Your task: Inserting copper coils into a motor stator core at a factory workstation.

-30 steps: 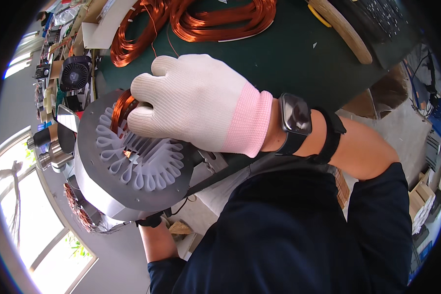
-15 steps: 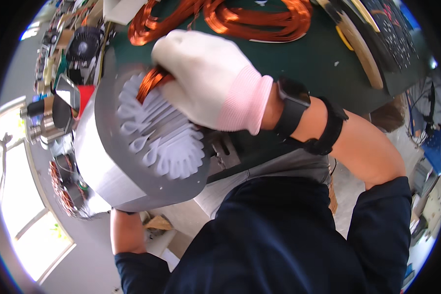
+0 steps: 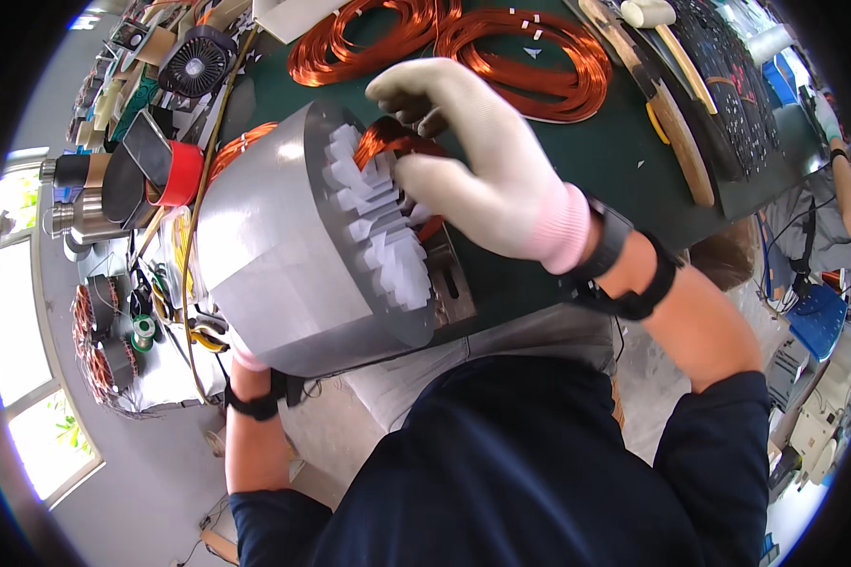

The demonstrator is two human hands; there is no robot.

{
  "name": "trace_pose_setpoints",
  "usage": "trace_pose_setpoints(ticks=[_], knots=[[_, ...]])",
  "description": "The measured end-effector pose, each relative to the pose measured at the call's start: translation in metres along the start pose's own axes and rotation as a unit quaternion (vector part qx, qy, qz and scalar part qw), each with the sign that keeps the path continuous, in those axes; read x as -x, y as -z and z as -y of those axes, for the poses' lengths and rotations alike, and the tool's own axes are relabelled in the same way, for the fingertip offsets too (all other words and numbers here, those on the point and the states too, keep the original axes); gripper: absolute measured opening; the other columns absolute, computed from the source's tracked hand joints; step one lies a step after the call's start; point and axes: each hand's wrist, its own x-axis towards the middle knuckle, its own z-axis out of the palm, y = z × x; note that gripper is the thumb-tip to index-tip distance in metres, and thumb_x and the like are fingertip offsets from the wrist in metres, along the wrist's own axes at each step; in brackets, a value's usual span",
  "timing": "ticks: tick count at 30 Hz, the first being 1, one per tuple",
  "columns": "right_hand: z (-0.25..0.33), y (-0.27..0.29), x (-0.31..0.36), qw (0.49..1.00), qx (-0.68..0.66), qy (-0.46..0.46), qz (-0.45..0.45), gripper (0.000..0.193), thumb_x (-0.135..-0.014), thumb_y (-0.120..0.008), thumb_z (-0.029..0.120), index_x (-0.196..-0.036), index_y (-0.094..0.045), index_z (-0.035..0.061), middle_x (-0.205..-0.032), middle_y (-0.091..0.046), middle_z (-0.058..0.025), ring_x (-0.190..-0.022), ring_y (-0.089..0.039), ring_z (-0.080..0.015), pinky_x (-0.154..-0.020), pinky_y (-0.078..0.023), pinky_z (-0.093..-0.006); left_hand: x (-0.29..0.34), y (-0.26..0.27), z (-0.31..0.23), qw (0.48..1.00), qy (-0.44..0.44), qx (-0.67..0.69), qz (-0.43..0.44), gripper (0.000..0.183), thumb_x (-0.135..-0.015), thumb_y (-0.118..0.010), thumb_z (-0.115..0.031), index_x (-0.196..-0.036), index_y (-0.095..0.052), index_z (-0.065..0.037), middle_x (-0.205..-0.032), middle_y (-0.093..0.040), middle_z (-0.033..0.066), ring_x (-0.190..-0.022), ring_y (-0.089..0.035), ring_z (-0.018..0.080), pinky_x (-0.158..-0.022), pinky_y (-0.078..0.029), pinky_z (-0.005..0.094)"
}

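A big grey metal stator core (image 3: 274,227) lies on its side, its open end turned to the right. White slot liners (image 3: 388,222) stick out around the bore, and a bundle of copper wire (image 3: 380,142) comes out at the upper part of that end. Beside this bundle is my right hand (image 3: 482,161), in a white glove with a pink cuff. Its thumb and curved fingers are apart around the wire, with no grip visible. My left hand (image 3: 246,355), also gloved, is at the core's lower left; the core hides its fingers.
Copper wire coils (image 3: 525,61) lie on the green tabletop (image 3: 577,161) at the far side. A wooden strip (image 3: 667,123) and a white-headed mallet (image 3: 648,13) are at right. Left stand a phone (image 3: 149,145), a red holder (image 3: 182,175), a small fan (image 3: 197,66) and steel flasks (image 3: 80,219).
The core's open end has turned further to the right, showing more of its curved side. My right hand has opened from its closed hold by the copper wire and shifted right.
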Motion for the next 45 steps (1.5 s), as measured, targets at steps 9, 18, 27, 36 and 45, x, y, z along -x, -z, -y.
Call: trace_pose_setpoints(ticks=[9,18,27,36,45], knots=[[0.006,-0.044,-0.039,0.883,-0.3,-0.357,-0.045,0.049,-0.104,-0.058,0.037,-0.078,-0.063,-0.0039,-0.069,-0.057,-0.0013,-0.068,-0.05,-0.009,-0.065,-0.046,-0.03,-0.024,-0.014,0.007,0.996,-0.01,0.025,0.079,0.042,-0.105,-0.057,-0.033,-0.124,-0.062,0.003,-0.112,-0.07,0.0151,-0.091,-0.07,0.0261,-0.079,-0.058,0.0364],[-0.005,-0.045,-0.044,0.979,-0.08,-0.161,0.096,0.021,-0.098,-0.06,0.005,-0.116,-0.067,-0.0041,-0.096,-0.068,-0.0135,-0.081,-0.068,-0.0289,-0.082,-0.053,-0.0326,-0.035,0.007,-0.014,0.989,-0.023,0.054,0.133,0.042,-0.104,-0.057,-0.034,-0.124,-0.062,0.003,-0.112,-0.07,0.0155,-0.089,-0.07,0.0265,-0.078,-0.058,0.0366],[0.012,-0.002,-0.015,0.988,0.122,0.081,0.041,0.018,-0.093,-0.058,-0.005,-0.11,-0.066,-0.0057,-0.104,-0.064,-0.0134,-0.089,-0.062,-0.0209,-0.083,-0.051,-0.0319,0.019,-0.077,0.017,0.946,-0.043,-0.229,-0.225,0.041,-0.102,-0.056,-0.021,-0.136,-0.056,0.001,-0.123,-0.067,0.0168,-0.107,-0.067,0.0311,-0.094,-0.054,0.0423],[0.022,-0.003,0.127,0.963,0.049,-0.249,0.086,0.037,-0.093,-0.068,0.004,-0.129,-0.065,-0.0005,-0.119,-0.07,-0.0172,-0.104,-0.07,-0.0325,-0.092,-0.056,-0.0382,0.074,-0.129,0.02,0.798,-0.224,-0.511,-0.227,0.045,-0.074,-0.065,0.008,-0.119,-0.062,0.004,-0.1,-0.068,0.0198,-0.086,-0.067,0.0384,-0.078,-0.053,0.0444],[0.031,0.008,0.143,0.878,0.068,-0.364,0.303,0.047,-0.104,-0.059,0.02,-0.148,-0.051,0.004,-0.144,-0.059,-0.01,-0.129,-0.059,-0.0277,-0.108,-0.048,-0.0443,0.086,-0.12,0.022,0.833,-0.146,-0.491,-0.209,0.047,-0.071,-0.073,0.0,-0.117,-0.065,0.001,-0.1,-0.07,0.0118,-0.094,-0.067,0.0299,-0.08,-0.048,0.0402]])
